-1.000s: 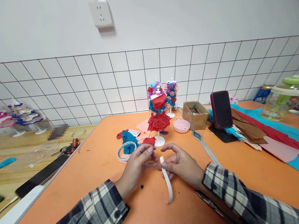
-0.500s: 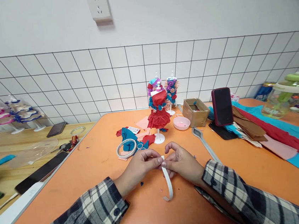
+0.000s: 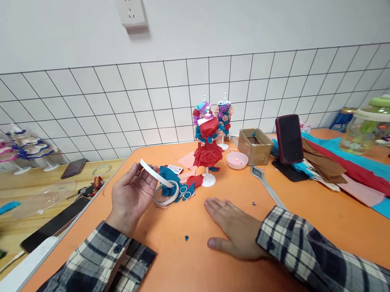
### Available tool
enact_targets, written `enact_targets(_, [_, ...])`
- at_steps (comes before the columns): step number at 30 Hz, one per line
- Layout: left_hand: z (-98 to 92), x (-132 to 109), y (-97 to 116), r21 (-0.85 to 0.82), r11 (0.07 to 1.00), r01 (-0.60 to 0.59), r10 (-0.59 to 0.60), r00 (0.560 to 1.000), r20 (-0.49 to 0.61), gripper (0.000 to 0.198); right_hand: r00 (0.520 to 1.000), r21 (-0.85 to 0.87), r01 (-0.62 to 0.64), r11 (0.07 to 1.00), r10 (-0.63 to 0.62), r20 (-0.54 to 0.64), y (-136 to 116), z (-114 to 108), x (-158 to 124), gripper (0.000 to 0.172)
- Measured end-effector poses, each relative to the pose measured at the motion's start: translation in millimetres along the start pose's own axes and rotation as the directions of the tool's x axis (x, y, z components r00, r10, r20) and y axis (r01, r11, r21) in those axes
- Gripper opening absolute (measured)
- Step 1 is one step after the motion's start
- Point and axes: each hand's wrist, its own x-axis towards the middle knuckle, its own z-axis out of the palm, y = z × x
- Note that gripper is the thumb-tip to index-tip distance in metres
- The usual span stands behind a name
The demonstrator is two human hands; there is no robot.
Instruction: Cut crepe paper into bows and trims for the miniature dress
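My left hand is raised palm up at the left, its fingers closed on a strip of white tape that slants down toward the tape roll. My right hand lies palm down on the orange table, fingers stretched out, holding nothing. The roll rests over teal cloth scraps, with the finger rings of small scissors beside it. Beyond my hands stands a miniature dress form in a red ruffled dress.
Behind the red dress are more dressed forms. To its right sit a pink bowl, a cardboard box and a propped phone. Folded fabrics and a jug occupy the right side. Dark crumbs dot the tabletop.
My hands have parted. The left has moved left and up with the tape strip; the right has let go of the strip and flattened onto the table.
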Motion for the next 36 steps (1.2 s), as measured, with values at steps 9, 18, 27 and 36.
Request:
enact_targets(9, [-2.0,-8.7,-12.3,0.065,0.994,0.093,-0.098,0.991,0.09,0.014,0.942,-0.099,0.335,0.937,-0.332,0.045,-41.0,20.8,14.6,0.051])
enact_targets(18, [-12.1,-1.5,-20.9,0.211,0.97,0.122,-0.148,0.983,0.109,0.01,0.933,-0.221,0.319,0.922,-0.347,-0.1,31.8,8.3,-36.8,0.042])
enact_targets(27, [-8.8,-11.9,-27.3,0.315,0.933,0.173,-0.243,0.95,0.197,0.014,0.827,-0.219,-0.259,0.941,0.099,-0.554,110.7,-28.3,-72.3,0.028])
enact_targets(36, [-9.7,-13.3,-26.4,0.351,0.923,0.159,-0.248,0.942,0.225,0.016,0.879,-0.184,-0.151,0.971,0.047,-0.474,70.2,11.1,-51.0,0.047])
